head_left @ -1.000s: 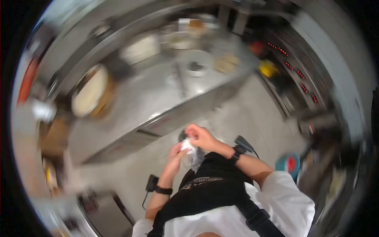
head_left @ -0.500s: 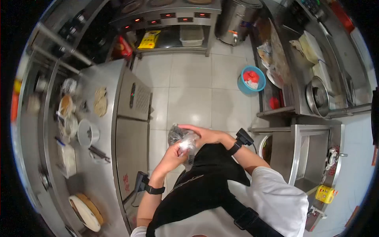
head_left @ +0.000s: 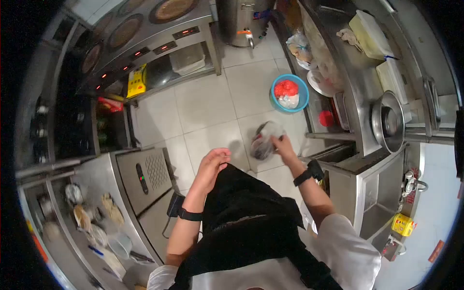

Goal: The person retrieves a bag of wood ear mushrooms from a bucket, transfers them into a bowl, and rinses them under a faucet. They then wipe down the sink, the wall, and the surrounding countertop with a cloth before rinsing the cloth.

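Plastic bag (head_left: 262, 141), gripped two-handed moments ago, is now pinched by fingers of the right hand (head_left: 283, 147) alone, the left hand (head_left: 210, 167) freed, its fingers loosely curled

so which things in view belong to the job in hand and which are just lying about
Job in hand:
see-through plastic bag, held by the right hand
left hand, holding nothing visible

Apparently just lying about:
blue bucket
metal bowl at the right
yellow packet at the upper left
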The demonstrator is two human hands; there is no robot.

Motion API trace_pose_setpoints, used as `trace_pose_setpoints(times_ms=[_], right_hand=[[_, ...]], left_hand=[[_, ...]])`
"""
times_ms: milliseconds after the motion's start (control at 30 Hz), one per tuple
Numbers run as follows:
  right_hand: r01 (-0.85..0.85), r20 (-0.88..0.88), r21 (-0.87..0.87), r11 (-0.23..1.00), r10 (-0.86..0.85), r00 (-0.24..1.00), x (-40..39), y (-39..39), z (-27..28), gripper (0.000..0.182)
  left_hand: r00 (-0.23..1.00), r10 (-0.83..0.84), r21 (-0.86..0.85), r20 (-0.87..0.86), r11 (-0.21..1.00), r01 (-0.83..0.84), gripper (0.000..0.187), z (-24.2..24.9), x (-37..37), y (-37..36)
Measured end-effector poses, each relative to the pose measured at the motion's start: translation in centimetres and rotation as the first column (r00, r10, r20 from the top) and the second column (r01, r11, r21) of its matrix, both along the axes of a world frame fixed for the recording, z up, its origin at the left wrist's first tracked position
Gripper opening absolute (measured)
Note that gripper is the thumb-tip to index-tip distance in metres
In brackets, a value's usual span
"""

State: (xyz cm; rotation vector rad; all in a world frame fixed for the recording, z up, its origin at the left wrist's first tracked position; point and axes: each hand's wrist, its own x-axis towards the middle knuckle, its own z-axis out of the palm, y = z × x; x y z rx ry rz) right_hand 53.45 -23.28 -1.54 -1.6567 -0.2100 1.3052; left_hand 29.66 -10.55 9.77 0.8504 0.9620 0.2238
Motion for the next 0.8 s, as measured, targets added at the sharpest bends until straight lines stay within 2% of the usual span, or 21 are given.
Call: trace_pose_setpoints(times_ms=[33,67,100,167,200,267,300,333,367,400,500,533,567,633,667,700,767,800], right_hand=[[0.129,0.019,-0.025,0.991,-0.129,0.992,2.4,1.3,-1.3,0.058],[0.258,0.047,-0.044,0.965,-0.255,0.966,4.9,2.7,-2.7,0.057],[0.273,0.057,-0.064,0.960,-0.270,0.961,7.4,4.3,-3.7,0.057],[0.505,0.121,-0.096,0.858,-0.493,0.861,11.4,6.6,-5.2,0.058],[0.511,0.133,-0.114,0.852,-0.497,0.858,13.2,7.8,-5.7,0.058],[0.608,0.377,-0.277,0.744,-0.498,0.781,16.5,10.1,-7.1,0.043],[0.613,0.372,-0.295,0.733,-0.503,0.780,18.7,9.6,-9.4,0.043],[0.576,0.271,-0.300,0.760,-0.511,0.816,21.9,8.8,-12.5,0.041],[0.537,0.177,-0.279,0.796,-0.507,0.843,23.7,7.8,-14.5,0.039],[0.555,0.098,-0.284,0.782,-0.552,0.828,25.3,7.5,-15.2,0.032],[0.581,0.102,-0.271,0.768,-0.577,0.810,30.6,6.7,-19.3,0.025],[0.570,0.033,-0.331,0.752,-0.594,0.803,32.7,6.5,-20.4,0.019],[0.564,0.033,-0.338,0.754,-0.589,0.808,35.3,6.5,-22.8,0.019],[0.583,-0.054,-0.214,0.784,-0.606,0.794,38.0,4.6,-27.0,0.018],[0.630,0.018,-0.161,0.759,-0.636,0.771,38.8,4.6,-27.6,0.026],[0.636,0.028,-0.180,0.750,-0.642,0.766,40.5,4.4,-29.7,0.026],[0.815,-0.013,-0.193,0.547,-0.832,0.555,43.8,3.9,-33.9,0.037],[0.866,0.010,-0.199,0.458,-0.883,0.469,45.6,3.8,-35.8,0.040]], left_hand=[[0.999,0.019,-0.094,0.040,0.995,-0.016,0.019,-0.8,1.6,2.4],[0.998,0.027,-0.094,0.054,0.995,-0.022,0.018,-2.1,3.3,4.7],[0.998,0.012,-0.115,0.058,0.993,-0.005,0.018,-3.6,5.1,6.9],[0.998,-0.009,-0.130,0.061,0.991,0.017,0.017,-6.0,8.9,11.0],[0.998,-0.010,-0.178,0.057,0.984,0.020,0.016,-6.8,10.8,12.9],[0.996,-0.050,-0.221,0.070,0.973,0.064,0.016,-8.3,14.5,16.2],[0.993,-0.087,-0.252,0.076,0.962,0.103,0.016,-8.8,16.1,17.9],[0.982,-0.184,-0.206,0.037,0.960,0.188,0.017,-10.2,19.5,20.9],[0.987,-0.157,-0.208,-0.015,0.966,0.151,0.017,-9.4,21.9,22.2],[0.984,-0.178,-0.194,-0.006,0.966,0.173,0.017,-10.3,23.8,23.6],[0.978,-0.204,-0.136,-0.046,0.971,0.196,0.017,-12.6,30.7,26.6],[0.976,-0.197,-0.087,-0.092,0.978,0.189,0.017,-13.9,32.5,26.8],[0.977,-0.191,-0.094,-0.095,0.979,0.182,0.017,-16.2,34.6,26.9],[0.969,-0.232,-0.062,-0.085,0.972,0.227,0.016,-21.0,37.3,26.0],[0.966,-0.239,-0.088,-0.100,0.969,0.230,0.016,-25.2,38.4,25.1],[0.970,-0.224,-0.152,-0.092,0.966,0.209,0.018,-28.5,39.7,24.0],[0.981,-0.125,-0.266,-0.151,0.961,0.081,0.014,-34.6,42.1,21.0],[0.981,-0.122,-0.288,-0.152,0.955,0.074,0.014,-37.4,42.9,19.5]])
